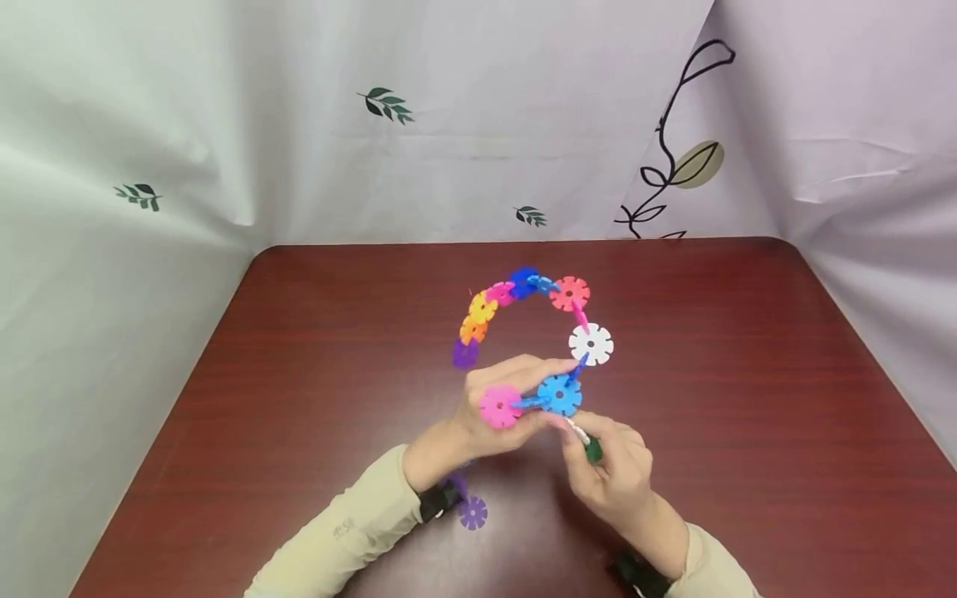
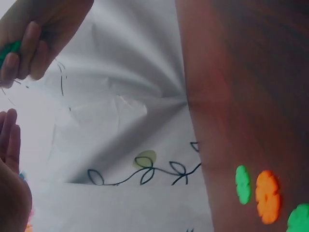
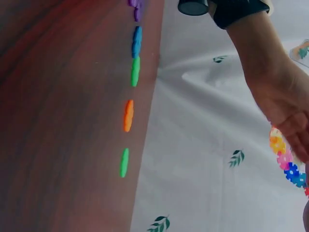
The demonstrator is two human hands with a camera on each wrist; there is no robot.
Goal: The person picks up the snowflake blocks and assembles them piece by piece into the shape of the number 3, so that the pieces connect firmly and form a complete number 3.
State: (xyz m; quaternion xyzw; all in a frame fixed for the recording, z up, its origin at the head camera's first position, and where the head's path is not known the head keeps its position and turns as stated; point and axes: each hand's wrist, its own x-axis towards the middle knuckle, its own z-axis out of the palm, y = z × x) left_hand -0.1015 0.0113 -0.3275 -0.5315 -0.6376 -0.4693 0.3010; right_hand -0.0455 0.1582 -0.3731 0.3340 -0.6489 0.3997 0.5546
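My left hand (image 1: 504, 399) holds a curved chain of slotted plastic snowflake discs, gripping it near a light blue disc (image 1: 559, 394). From there the chain arcs up past a white disc (image 1: 591, 344) and a red disc (image 1: 571, 293), then round to a purple disc (image 1: 465, 354) at its far end. A pink disc (image 1: 500, 406) overlaps the back of the left hand. Just below the light blue disc, my right hand (image 1: 613, 465) pinches a green disc (image 1: 593, 449), beside a white disc (image 1: 578, 430) seen edge-on. Parts of both discs are hidden by fingers.
A loose purple disc (image 1: 473, 512) lies below the left wrist, near another partly covered purple one. The wrist views show more discs on the brown table (image 1: 336, 332), among them an orange disc (image 2: 268, 197) and a blue disc (image 3: 137, 42). White patterned cloth (image 1: 449, 124) surrounds the table.
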